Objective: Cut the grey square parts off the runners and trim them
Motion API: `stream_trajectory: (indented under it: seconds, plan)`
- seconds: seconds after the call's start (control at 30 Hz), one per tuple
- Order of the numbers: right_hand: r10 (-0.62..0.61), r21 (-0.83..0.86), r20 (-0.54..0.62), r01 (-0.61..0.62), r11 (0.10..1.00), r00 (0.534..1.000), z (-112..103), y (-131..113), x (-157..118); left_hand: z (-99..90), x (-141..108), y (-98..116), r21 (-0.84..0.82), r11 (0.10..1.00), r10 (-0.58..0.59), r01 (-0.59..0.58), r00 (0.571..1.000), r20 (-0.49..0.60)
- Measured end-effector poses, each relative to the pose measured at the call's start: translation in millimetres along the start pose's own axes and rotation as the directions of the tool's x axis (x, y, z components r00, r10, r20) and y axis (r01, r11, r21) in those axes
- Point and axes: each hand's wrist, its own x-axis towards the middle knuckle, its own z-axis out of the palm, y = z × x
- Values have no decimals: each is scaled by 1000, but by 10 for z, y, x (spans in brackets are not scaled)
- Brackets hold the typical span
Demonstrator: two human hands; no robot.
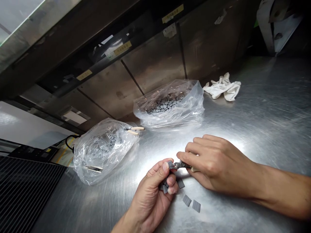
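Observation:
My left hand (155, 191) is closed on several small grey ridged plastic pieces (165, 187). Between its thumb and forefinger it pinches one grey piece (170, 165). My right hand (213, 161) grips a pair of small cutting pliers (181, 165), whose jaws point left and meet the edge of the pinched piece. The pliers' handles are mostly hidden under the right fingers. On the metal table below the hands lie loose grey pieces (187, 200), flat and apart from one another; one of them is partly behind the left fingers.
A clear plastic bag (167, 118) of grey pieces stands at the back. Another bag (85, 155) lies left, with cream-handled pliers (136, 130) on its edge and a cutter-like tool (93, 168) at its front. White gloves (224, 86) lie back right. A black ridged surface (29, 191) borders the left.

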Motion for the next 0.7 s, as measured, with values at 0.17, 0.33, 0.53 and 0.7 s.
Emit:
stream_trajectory:
  seconds: [0.17, 0.33, 0.53, 0.7]
  plan:
    - [-47, -66, -28, 45, 997, 999, -13, -4, 31, 4, -1, -4, 15, 1000, 6, -6, 1000, 13]
    - [-54, -84, -29, 51, 995, 998, -12, -11, 30, -10, 4, -10, 28, 1000, -1, 0, 1000, 17]
    - [-34, -60, 1, 34, 998, 999, 9, -7, -15, -25, 28, -6, 14, 1000, 7, -7, 1000, 11]
    - [25, 29, 68, -27, 999, 997, 19, 7, -14, -19, 17, 0, 20, 1000, 2, -3, 1000, 20]
